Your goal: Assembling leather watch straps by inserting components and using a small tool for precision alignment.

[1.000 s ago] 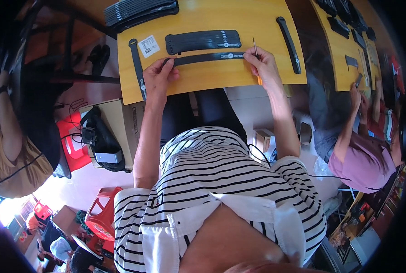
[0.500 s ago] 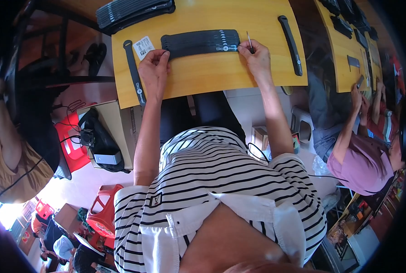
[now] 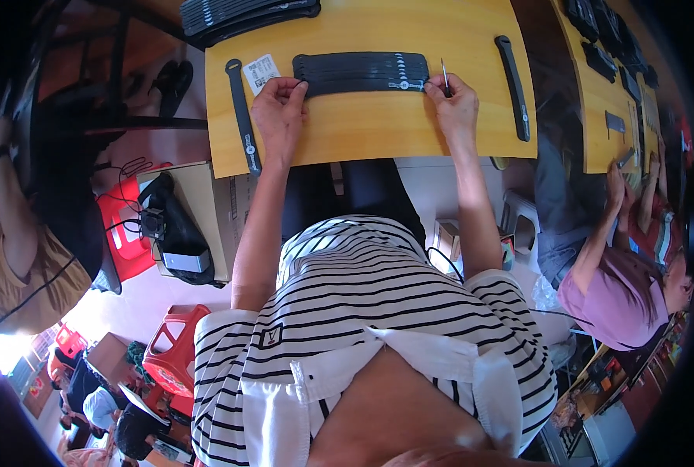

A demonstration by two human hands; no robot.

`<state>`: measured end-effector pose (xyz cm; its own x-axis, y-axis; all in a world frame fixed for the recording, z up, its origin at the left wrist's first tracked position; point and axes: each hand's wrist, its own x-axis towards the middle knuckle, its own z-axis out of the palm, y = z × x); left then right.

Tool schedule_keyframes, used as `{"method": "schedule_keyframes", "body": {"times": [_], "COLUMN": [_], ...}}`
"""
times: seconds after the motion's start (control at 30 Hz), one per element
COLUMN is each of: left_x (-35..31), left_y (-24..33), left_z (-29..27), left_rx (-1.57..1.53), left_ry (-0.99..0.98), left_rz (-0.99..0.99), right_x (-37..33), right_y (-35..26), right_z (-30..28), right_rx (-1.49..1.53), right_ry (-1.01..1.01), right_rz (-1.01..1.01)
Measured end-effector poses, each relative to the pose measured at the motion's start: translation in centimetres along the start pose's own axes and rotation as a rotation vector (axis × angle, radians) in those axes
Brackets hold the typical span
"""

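Note:
A fanned-out set of several black straps (image 3: 354,71) lies crosswise on the yellow wooden table, with white print near its right end. My left hand (image 3: 281,109) is closed in a pinch at the near left end of the set. At the near right corner, the thumb and forefinger of my right hand (image 3: 456,105) pinch the end of the nearest strap. A thin pointed metal tool (image 3: 444,70) sticks up from that same hand; its lower part is hidden by the fingers. Beside my left hand lies a white printed label (image 3: 261,71).
Single black straps lie at the table's left (image 3: 243,117) and right (image 3: 512,89). A thick stack of straps (image 3: 245,17) sits at the far left corner. Co-workers sit either side; the right one is at another table (image 3: 596,148). A red stool (image 3: 172,350) stands behind left.
The whole view has shifted, so the table and hands appear slightly further right and lower. Both hands keep their pinch at the strap ends, with little movement against the table.

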<state>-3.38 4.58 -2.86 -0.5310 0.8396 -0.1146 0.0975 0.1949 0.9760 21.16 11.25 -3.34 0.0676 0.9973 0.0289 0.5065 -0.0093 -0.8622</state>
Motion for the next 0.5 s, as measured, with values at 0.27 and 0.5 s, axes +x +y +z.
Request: {"method": "schedule_keyframes", "body": {"times": [0.27, 0.5], "left_x": [-0.2, -0.2], "left_y": [0.9, 0.8], "left_z": [0.0, 0.2], "left_rx": [0.113, 0.133], "left_ry": [0.021, 0.018], "left_rz": [-0.015, 0.008], "right_x": [0.0, -0.1], "right_y": [0.0, -0.5], "right_z": [0.3, 0.0], "right_rx": [0.012, -0.010], "right_ry": [0.009, 0.003], "right_rz": [-0.039, 0.008]}}
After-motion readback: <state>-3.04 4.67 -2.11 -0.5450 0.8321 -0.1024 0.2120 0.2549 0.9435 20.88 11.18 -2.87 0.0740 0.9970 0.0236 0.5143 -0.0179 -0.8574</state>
